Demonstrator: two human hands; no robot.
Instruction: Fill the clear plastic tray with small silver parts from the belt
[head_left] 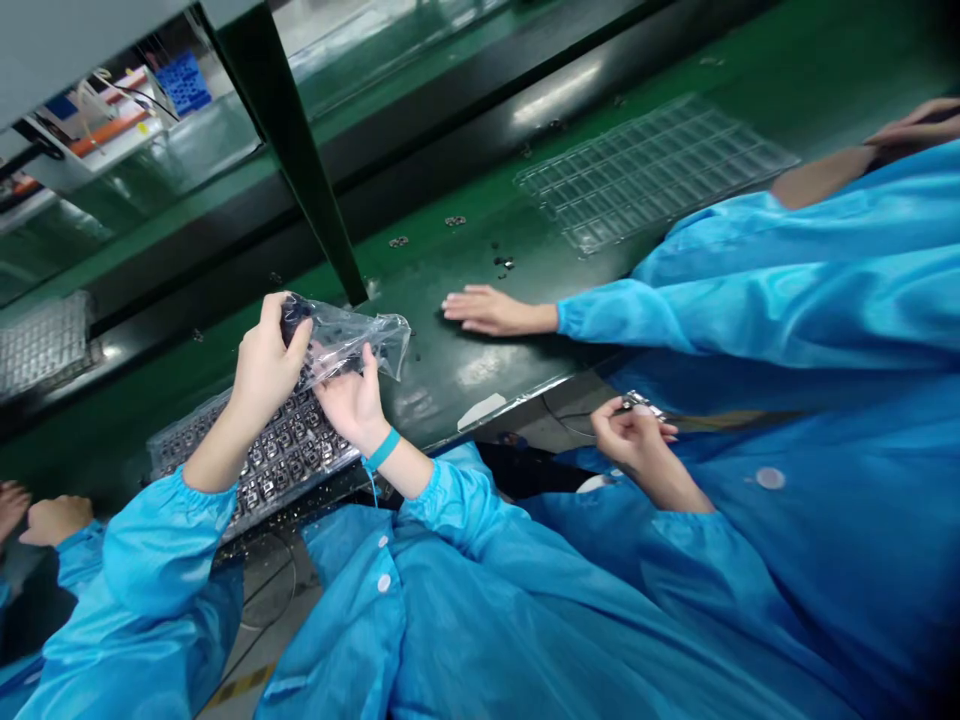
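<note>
My left hand (264, 355) grips a clear plastic bag (352, 340) by one end, where a bunch of small dark parts (294, 316) shows through the film. The bag stretches to the right over my right hand (351, 402). That hand is palm up, thumb and fingers spread, touching the film, and wears a teal wrist strap (381, 450). Below both hands lies a clear compartment tray (281, 465) filled with rows of small metal-and-black components. My left forearm hides part of the tray.
To the right, a co-worker's hand (487, 312) lies flat on the green bench (427, 375); the other hand (637, 440) holds a small component. A clear gridded tray (660, 170) lies behind. A dark post (300, 150) rises beyond my hands. Loose dark bits (504, 263) are scattered nearby.
</note>
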